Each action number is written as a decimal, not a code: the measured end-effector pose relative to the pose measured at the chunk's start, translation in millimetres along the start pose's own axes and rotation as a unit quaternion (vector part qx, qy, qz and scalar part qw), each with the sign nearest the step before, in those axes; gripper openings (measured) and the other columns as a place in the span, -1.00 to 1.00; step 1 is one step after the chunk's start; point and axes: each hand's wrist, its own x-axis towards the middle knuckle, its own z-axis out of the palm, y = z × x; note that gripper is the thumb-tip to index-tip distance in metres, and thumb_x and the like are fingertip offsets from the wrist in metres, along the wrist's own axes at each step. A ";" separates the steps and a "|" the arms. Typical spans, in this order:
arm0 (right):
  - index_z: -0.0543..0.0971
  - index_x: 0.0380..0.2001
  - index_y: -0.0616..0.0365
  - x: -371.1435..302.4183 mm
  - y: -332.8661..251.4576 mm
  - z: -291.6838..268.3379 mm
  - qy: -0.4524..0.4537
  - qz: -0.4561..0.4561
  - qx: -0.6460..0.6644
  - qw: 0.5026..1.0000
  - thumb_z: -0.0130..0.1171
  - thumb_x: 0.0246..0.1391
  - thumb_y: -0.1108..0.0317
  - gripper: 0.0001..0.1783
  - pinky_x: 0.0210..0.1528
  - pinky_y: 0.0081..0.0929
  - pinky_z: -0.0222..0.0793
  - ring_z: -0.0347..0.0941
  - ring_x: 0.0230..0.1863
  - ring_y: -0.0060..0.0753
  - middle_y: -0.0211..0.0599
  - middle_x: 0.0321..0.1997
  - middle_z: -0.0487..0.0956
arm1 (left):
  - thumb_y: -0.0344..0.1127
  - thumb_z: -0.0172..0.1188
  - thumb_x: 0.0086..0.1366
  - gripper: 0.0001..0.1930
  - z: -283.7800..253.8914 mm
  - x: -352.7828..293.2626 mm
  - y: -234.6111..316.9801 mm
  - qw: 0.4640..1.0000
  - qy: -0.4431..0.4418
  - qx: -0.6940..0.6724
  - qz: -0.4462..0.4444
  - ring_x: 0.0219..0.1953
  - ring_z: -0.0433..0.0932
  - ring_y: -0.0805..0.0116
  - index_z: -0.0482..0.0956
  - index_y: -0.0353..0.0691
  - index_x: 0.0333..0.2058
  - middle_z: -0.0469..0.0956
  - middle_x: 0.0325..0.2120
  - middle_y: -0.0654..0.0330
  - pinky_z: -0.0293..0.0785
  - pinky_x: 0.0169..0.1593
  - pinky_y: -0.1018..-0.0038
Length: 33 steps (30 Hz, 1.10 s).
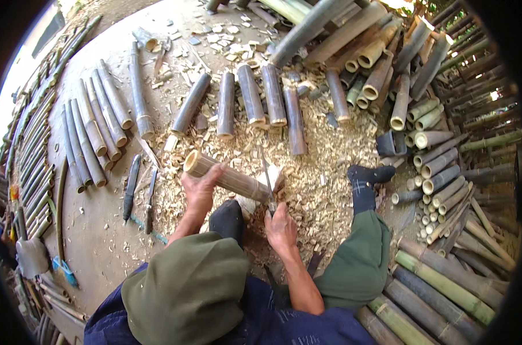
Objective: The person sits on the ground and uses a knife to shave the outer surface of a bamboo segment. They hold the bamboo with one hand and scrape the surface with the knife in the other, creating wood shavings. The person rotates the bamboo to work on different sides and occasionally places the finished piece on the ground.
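Observation:
A short bamboo section (238, 183) lies slantwise before me, its open hollow end toward the upper left. Near that end my left hand (200, 187) is wrapped round it, the thumb on top. My right hand (281, 229) is closed on the handle of a long-bladed knife (266, 172), whose narrow blade points away from me. The blade stands by the right end of the bamboo; whether it touches cannot be made out. A pale block (277, 178), perhaps wood, shows just behind the blade.
Wood chips (324, 172) cover the ground. Beyond lies a row of bamboo sections (249, 95); more bamboo tubes (97, 121) lie at left. A dark sheath (132, 187) and another knife (151, 198) are left of my arm. Stacked bamboo (433, 172) and a black cup (391, 144) stand right, near my foot (364, 175).

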 end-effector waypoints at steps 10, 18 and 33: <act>0.42 -0.02 0.25 -5.6 28.8 27.5 0.032 0.007 -0.008 0.999 0.24 0.35 0.23 -0.65 -0.24 0.19 0.58 0.65 -0.27 0.41 0.28 -0.39 0.65 | -0.23 0.63 0.15 -0.54 18.7 0.2 9.4 0.999 0.034 0.028 -0.008 -0.27 0.69 0.30 0.67 -0.42 -0.12 0.70 -0.29 0.12 0.64 -0.11 0.32; 0.41 -0.04 0.21 -35.7 -52.0 -56.5 0.114 -0.091 0.159 0.976 0.19 0.41 0.20 -0.69 -0.38 0.03 0.52 0.68 -0.35 0.25 0.13 -0.43 0.64 | -0.33 0.60 0.19 -0.62 -4.1 5.6 -6.1 0.998 0.038 0.021 0.038 -0.29 0.70 0.35 0.68 -0.39 -0.12 0.71 -0.30 0.12 0.66 -0.12 0.35; 0.40 0.02 0.25 -22.6 4.4 7.6 0.153 -0.059 0.140 0.976 0.18 0.41 0.25 -0.68 -0.39 -0.10 0.57 0.67 -0.40 0.19 0.13 -0.44 0.65 | -0.38 0.61 0.17 -0.61 17.0 -3.2 -5.9 0.999 0.021 0.034 0.025 -0.28 0.71 0.31 0.65 -0.41 -0.12 0.72 -0.29 0.09 0.67 -0.08 0.30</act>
